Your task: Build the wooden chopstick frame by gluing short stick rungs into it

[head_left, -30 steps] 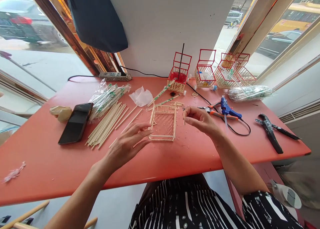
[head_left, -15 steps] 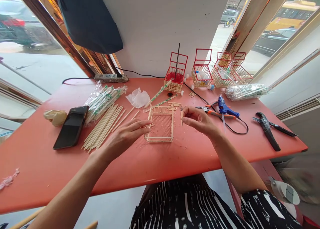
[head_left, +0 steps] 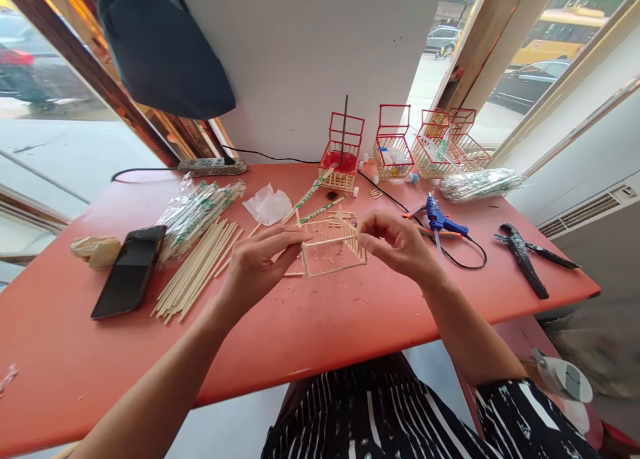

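A small open frame of pale wooden sticks (head_left: pixel 336 270) is tilted up above the table, with a row of short bars along its right side. My left hand (head_left: pixel 263 255) is closed on the frame's left corner, thumb and fingers pinched. At the right corner, my right hand (head_left: pixel 395 245) is closed in a pinch, its fingertips touching or very near the frame. The short stick seen in these fingers earlier is mostly hidden now. Behind the frame lie several cut stick pieces (head_left: pixel 343 215).
Left of the hands lie loose sticks (head_left: pixel 197 272), a phone (head_left: pixel 129 272) and packaged sticks (head_left: pixel 203 212). A blue glue gun (head_left: pixel 440 215), its cord and black-handled pliers (head_left: pixel 523 262) are at right. Finished stick baskets with red rims (head_left: pixel 393 155) stand along the wall.
My left hand has taken hold of the frame, which has been lifted and tilted off the table. My right hand has moved in from beside the frame to its right corner.
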Motion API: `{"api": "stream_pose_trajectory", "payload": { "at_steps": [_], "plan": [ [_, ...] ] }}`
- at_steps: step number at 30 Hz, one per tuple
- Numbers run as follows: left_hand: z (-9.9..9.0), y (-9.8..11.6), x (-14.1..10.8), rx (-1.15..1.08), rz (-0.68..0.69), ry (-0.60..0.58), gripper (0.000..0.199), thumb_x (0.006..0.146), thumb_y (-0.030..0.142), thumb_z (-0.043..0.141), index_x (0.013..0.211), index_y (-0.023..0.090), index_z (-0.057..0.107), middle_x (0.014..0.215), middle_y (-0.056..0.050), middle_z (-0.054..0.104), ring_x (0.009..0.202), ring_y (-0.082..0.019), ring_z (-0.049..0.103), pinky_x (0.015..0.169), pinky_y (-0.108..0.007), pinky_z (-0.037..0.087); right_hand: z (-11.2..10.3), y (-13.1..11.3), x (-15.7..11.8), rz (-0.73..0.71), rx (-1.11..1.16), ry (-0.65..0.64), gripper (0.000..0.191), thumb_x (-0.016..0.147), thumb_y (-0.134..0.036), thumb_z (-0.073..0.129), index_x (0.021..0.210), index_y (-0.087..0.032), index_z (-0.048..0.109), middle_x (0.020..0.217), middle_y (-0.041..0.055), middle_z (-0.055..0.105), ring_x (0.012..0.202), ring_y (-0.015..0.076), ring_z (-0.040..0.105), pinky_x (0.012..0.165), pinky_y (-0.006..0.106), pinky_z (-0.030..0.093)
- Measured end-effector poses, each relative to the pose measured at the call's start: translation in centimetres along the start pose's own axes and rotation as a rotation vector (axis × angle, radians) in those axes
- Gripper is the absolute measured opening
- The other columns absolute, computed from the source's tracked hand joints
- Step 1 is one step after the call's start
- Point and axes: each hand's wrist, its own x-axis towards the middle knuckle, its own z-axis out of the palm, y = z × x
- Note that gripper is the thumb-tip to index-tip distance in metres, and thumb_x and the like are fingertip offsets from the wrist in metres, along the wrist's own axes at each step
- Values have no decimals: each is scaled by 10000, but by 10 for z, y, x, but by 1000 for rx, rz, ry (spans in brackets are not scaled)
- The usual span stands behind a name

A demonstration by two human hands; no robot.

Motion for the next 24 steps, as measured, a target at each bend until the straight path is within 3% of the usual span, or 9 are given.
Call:
{"api": "stream_pose_trajectory", "payload": {
  "at_steps": [4, 8, 10, 15, 18, 24],
  "plan": [
    [6, 10, 10, -53, -176, 32, 216, 961, 314, 639, 1024, 244, 834, 1021, -38, 833, 965, -201, 778, 853, -306, 614, 3, -20, -6, 54, -124, 6, 146, 936, -307, 669, 849, -196, 634, 669, -35, 515, 613, 105, 437, 573, 257, 351],
    [13, 16, 16, -92, -231, 93, 191, 929, 317, 661, 964, 219, 821, 940, -32, 810, 845, -179, 741, 779, -290, 594, 1, -34, -9, 1, -245, 133, 119, 937, -275, 676, 857, -196, 638, 660, -41, 495, 608, 98, 420, 573, 267, 336],
    [19, 19, 16, -95, -249, 133, 186, 928, 299, 652, 955, 212, 815, 929, -26, 803, 825, -168, 731, 766, -280, 586, 3, -38, -9, 6, -249, 123, 121, 937, -272, 674, 850, -194, 642, 647, -46, 485, 595, 94, 414, 566, 268, 328],
    [32, 29, 8, -71, -249, 174, 164, 932, 252, 639, 960, 223, 798, 942, -15, 800, 839, -166, 728, 772, -283, 580, 15, -39, -4, 70, -276, 15, 104, 902, -184, 660, 802, -185, 632, 646, -52, 525, 581, 85, 425, 571, 259, 316],
    [35, 33, 3, -42, -231, 176, 156, 936, 244, 633, 961, 231, 787, 948, -12, 801, 842, -169, 729, 779, -293, 584, 21, -38, -2, 57, -363, 18, 123, 868, -111, 659, 767, -178, 641, 655, -47, 557, 613, 88, 455, 613, 260, 318],
    [36, 34, 0, -8, -183, 196, 152, 929, 187, 644, 975, 218, 785, 950, -13, 803, 855, -158, 728, 791, -276, 575, 26, -45, -1, 72, -478, -5, 148, 879, -130, 669, 736, -163, 686, 589, -54, 523, 594, 91, 433, 625, 276, 276]
  ]
}}
